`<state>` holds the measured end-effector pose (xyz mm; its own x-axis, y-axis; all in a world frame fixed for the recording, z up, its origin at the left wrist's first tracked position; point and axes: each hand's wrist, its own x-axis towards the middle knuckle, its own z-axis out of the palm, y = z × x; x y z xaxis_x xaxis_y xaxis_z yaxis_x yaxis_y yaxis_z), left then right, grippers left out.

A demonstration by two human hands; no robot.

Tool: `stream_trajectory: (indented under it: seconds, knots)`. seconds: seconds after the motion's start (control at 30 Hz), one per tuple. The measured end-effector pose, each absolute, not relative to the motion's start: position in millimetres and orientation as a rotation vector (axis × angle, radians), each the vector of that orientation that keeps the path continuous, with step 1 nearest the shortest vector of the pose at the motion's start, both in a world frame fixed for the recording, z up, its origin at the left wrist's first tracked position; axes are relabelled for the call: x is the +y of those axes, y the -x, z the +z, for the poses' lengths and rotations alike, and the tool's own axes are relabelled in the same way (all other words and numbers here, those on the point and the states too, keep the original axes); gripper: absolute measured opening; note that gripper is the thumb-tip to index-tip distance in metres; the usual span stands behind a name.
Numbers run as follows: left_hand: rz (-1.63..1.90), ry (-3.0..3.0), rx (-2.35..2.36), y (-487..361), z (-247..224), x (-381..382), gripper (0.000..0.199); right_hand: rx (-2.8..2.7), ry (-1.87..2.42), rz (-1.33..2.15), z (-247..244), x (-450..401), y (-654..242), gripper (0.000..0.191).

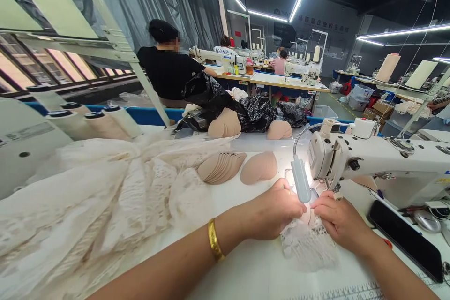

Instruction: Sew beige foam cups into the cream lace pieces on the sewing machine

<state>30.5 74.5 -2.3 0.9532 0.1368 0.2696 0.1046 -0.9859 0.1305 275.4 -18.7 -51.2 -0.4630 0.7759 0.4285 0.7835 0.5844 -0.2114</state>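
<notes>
Under the needle end of a white sewing machine (pixel 372 150) lies a piece of white lace fabric (pixel 309 246) with a beige pad piece partly on it. My left hand (pixel 272 211), below a gold bangle, is closed and pinches the fabric from the left. From the right, my right hand (pixel 339 218) presses and pinches the same lace close to the presser foot. A grey lamp (pixel 300 180) on a bendy neck lights the spot and hides part of the fabric. Left of my hands lie fanned beige bra cups (pixel 221 167) and a second small stack (pixel 259 168).
A heap of white lace fabric (pixel 105 187) covers the table's left side. A black phone (pixel 406 239) lies right of my right forearm, near a ruler (pixel 344 291). Black plastic bags (pixel 258 112) and thread cones (pixel 121 119) stand farther back. A co-worker (pixel 168 70) sits ahead.
</notes>
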Motion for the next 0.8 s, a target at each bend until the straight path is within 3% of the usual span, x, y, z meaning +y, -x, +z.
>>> stream_trajectory:
  seconds: [0.2, 0.47, 0.8]
  knots:
    - [0.386, -2.984, 0.177, -31.8, -1.8, 78.7, 0.032, -2.282, 1.307, -0.015, -52.1, -18.2, -278.5, 0.033]
    - [0.392, -2.924, 0.255, -34.5, 3.8, 87.4, 0.013, -2.161, 1.403, -0.120, -45.2, -19.2, -281.4, 0.037]
    - [0.430, -2.915, 0.266, -35.6, -3.6, 91.1, 0.014, -2.071, 1.360, -0.067, -39.6, -14.8, -280.2, 0.027]
